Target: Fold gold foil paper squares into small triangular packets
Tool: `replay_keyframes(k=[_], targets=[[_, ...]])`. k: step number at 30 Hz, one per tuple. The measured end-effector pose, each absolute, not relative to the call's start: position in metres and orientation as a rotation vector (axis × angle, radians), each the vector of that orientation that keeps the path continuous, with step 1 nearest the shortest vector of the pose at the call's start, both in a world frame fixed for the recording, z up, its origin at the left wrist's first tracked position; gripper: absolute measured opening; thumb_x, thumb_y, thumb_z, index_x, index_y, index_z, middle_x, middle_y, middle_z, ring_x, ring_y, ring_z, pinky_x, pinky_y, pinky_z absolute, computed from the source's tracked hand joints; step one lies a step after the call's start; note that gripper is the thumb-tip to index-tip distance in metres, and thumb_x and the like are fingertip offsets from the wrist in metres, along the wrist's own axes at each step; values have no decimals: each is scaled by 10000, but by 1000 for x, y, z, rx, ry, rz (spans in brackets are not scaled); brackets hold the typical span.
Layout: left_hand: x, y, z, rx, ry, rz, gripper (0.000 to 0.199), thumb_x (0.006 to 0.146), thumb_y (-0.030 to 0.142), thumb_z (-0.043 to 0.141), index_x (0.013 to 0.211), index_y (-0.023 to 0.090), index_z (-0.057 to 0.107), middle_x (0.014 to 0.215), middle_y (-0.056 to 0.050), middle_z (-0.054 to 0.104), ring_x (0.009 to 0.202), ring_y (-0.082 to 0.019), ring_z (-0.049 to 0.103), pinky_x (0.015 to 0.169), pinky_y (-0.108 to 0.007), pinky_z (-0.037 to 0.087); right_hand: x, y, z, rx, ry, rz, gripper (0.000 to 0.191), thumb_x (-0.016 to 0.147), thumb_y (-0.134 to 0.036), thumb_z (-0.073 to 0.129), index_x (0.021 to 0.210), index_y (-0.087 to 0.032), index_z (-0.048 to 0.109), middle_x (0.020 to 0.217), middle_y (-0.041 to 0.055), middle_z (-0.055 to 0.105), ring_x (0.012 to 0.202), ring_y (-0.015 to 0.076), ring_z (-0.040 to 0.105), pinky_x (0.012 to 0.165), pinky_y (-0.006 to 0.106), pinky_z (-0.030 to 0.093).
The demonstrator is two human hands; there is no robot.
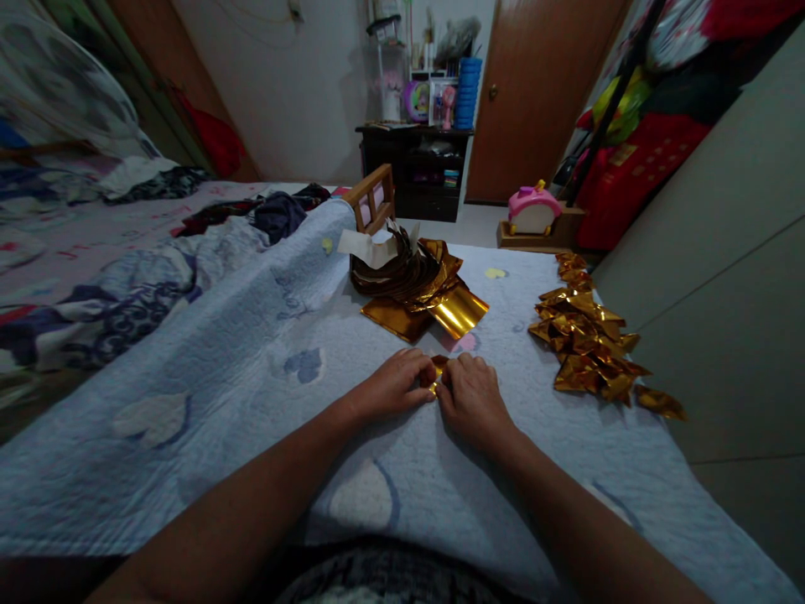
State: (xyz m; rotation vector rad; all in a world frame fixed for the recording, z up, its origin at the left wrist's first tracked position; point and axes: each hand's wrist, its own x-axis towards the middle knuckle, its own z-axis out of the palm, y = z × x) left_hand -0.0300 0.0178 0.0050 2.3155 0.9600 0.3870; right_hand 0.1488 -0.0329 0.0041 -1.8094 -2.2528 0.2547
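My left hand and my right hand meet over the bed, their fingers closed on a small piece of gold foil paper. Most of that piece is hidden behind my fingers. Just beyond them lies a loose stack of gold foil sheets, dark and pale on their undersides, with a shiny sheet fanned out at its near right. Off to the right, folded gold foil pieces with pointed ends are heaped along the bed's edge.
A light blue quilted cover with heart shapes spreads under everything. Crumpled clothes lie to the left. A wooden rail stands behind the stack. Farther back are a dark cabinet and a pink toy; a pale panel borders the right side.
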Motion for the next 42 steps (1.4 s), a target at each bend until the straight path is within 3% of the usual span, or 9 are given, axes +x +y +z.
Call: replay_keyframes(k=[9, 24, 31, 33, 37, 42], targets=[[-29, 19, 6, 2293, 970, 375, 147, 833, 213, 711, 883, 187, 575, 939, -36, 612, 929, -217, 555, 823, -338, 425, 150, -31, 5, -1810, -2269, 234, 135, 948, -330, 592, 950, -195, 592, 1029, 108, 634, 962, 285, 522, 787, 386, 323], [-29, 18, 5, 2284, 960, 393, 142, 837, 200, 712, 896, 182, 584, 939, -33, 615, 917, -211, 551, 814, -331, 413, 173, -32, 0, -1841, -2179, 232, 389, 883, -326, 652, 1237, -205, 545, 1142, 116, 623, 1030, 320, 517, 828, 403, 332], [-33, 18, 3, 2293, 943, 404, 133, 839, 178, 690, 924, 192, 589, 973, -33, 620, 942, -211, 551, 848, -342, 423, 183, -31, -1, -1747, -2195, 264, 288, 864, -283, 623, 1129, -182, 569, 1110, 118, 612, 1004, 296, 510, 842, 403, 358], [-34, 19, 2, 2298, 929, 411, 132, 841, 177, 689, 929, 193, 592, 973, -33, 618, 950, -212, 551, 852, -340, 425, 183, -28, -1, -1683, -2198, 314, 278, 864, -264, 617, 1128, -182, 587, 1158, 120, 609, 1037, 295, 507, 871, 410, 368], [-35, 18, 4, 2300, 891, 427, 123, 850, 177, 686, 930, 190, 593, 965, -34, 609, 957, -215, 548, 853, -338, 430, 178, -22, -2, -1543, -2190, 366, 449, 888, -227, 612, 1331, -180, 555, 1342, 132, 576, 1150, 301, 484, 946, 426, 367], [-35, 16, 5, 2288, 881, 453, 107, 855, 156, 679, 916, 191, 598, 967, -26, 593, 959, -207, 548, 851, -329, 440, 174, -20, 0, -1481, -2220, 394, 209, 929, -179, 572, 1104, -214, 680, 1233, 88, 645, 1118, 264, 504, 929, 391, 365]])
